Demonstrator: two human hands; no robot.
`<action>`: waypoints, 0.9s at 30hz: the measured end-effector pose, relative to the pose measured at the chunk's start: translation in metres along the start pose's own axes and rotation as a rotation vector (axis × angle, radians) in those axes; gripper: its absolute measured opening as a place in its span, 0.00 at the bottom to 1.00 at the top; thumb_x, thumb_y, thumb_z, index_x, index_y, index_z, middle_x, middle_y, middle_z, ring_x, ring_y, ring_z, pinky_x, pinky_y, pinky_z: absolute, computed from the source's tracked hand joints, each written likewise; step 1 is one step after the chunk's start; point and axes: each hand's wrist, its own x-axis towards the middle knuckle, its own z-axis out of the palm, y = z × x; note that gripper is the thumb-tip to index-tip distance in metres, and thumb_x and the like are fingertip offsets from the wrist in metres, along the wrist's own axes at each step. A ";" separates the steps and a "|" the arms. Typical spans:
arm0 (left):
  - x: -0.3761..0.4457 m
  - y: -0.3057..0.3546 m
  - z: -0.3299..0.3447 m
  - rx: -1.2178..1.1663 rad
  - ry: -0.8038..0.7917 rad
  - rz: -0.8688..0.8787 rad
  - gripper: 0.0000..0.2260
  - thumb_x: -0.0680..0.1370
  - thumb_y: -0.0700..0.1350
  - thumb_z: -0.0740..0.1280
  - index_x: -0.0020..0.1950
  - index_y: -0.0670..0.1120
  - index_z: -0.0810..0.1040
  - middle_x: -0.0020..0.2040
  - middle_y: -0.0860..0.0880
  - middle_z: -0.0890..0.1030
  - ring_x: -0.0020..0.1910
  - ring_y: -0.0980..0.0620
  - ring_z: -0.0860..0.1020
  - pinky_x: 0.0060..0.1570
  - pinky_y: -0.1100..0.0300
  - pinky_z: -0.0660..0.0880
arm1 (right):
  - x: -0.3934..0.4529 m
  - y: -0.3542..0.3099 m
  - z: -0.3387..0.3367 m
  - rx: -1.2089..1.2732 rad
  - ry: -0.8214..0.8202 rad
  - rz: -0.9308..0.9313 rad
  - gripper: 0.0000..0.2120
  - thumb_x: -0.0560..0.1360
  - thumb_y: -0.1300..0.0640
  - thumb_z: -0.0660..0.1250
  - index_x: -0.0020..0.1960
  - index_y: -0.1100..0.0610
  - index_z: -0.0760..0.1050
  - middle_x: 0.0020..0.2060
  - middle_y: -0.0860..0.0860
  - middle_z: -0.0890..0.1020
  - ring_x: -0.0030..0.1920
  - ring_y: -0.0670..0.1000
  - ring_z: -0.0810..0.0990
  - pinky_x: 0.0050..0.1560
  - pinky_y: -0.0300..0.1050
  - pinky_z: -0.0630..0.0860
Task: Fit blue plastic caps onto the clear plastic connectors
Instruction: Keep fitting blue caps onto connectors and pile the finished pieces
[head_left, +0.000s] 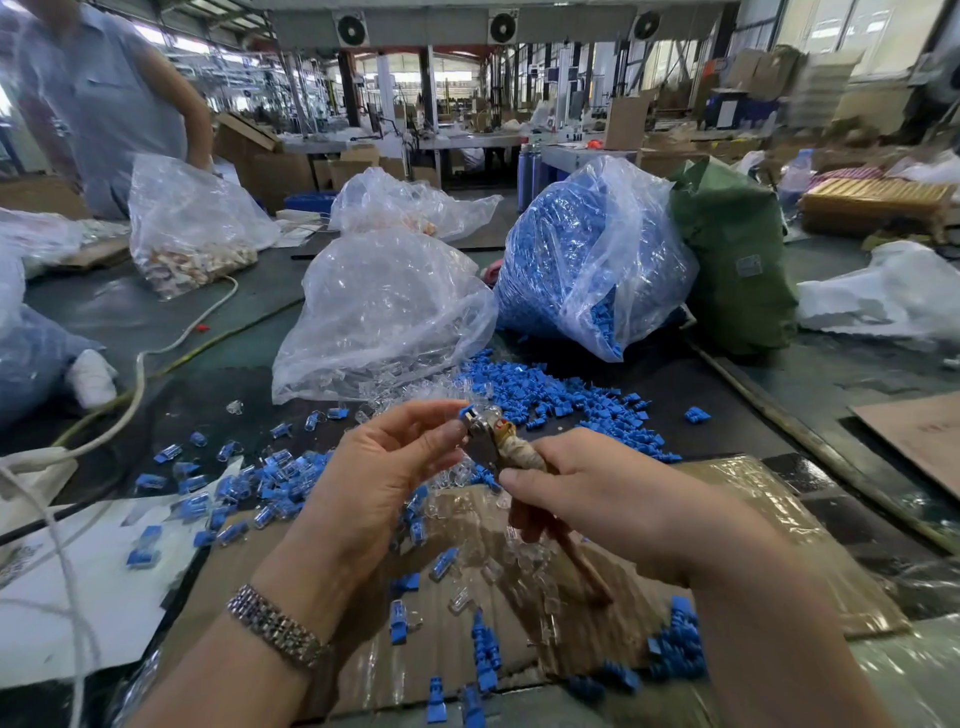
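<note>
My left hand (382, 467) pinches a small blue cap with a clear connector (467, 413) at its fingertips. My right hand (597, 493) grips pliers (488, 436) with tape-wrapped handles, and the jaws touch that piece. Loose blue caps (561, 400) lie heaped on the dark table just beyond my hands. Clear connectors (405, 387) spill from a transparent bag (384, 312). Capped pieces (270, 483) are scattered to the left, and more blue caps (675, 649) lie near my right forearm.
A big bag of blue caps (582, 249) stands at the back right beside a green sack (737, 260). Cardboard (753, 519) covers the table under my hands. White cables (140, 384) run along the left. A person (98, 93) stands far left by another bag.
</note>
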 end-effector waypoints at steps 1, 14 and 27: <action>-0.001 0.000 0.000 0.027 0.001 0.014 0.14 0.66 0.47 0.76 0.51 0.47 0.87 0.54 0.42 0.86 0.55 0.44 0.84 0.52 0.59 0.82 | 0.001 0.001 0.000 0.001 -0.002 0.000 0.19 0.83 0.48 0.63 0.47 0.64 0.78 0.43 0.59 0.86 0.44 0.60 0.83 0.54 0.63 0.78; -0.003 -0.011 0.002 0.310 0.063 0.175 0.10 0.71 0.48 0.73 0.52 0.53 0.87 0.51 0.49 0.87 0.53 0.49 0.85 0.56 0.54 0.82 | 0.020 0.016 0.011 0.070 -0.007 0.021 0.19 0.83 0.46 0.63 0.40 0.58 0.73 0.29 0.53 0.76 0.28 0.53 0.76 0.35 0.51 0.78; -0.007 0.003 -0.016 0.863 0.123 0.159 0.07 0.78 0.38 0.67 0.41 0.47 0.81 0.32 0.54 0.79 0.27 0.60 0.72 0.29 0.68 0.71 | 0.027 0.036 -0.005 -0.362 0.266 0.287 0.13 0.79 0.47 0.65 0.40 0.53 0.69 0.40 0.51 0.75 0.39 0.50 0.74 0.32 0.46 0.64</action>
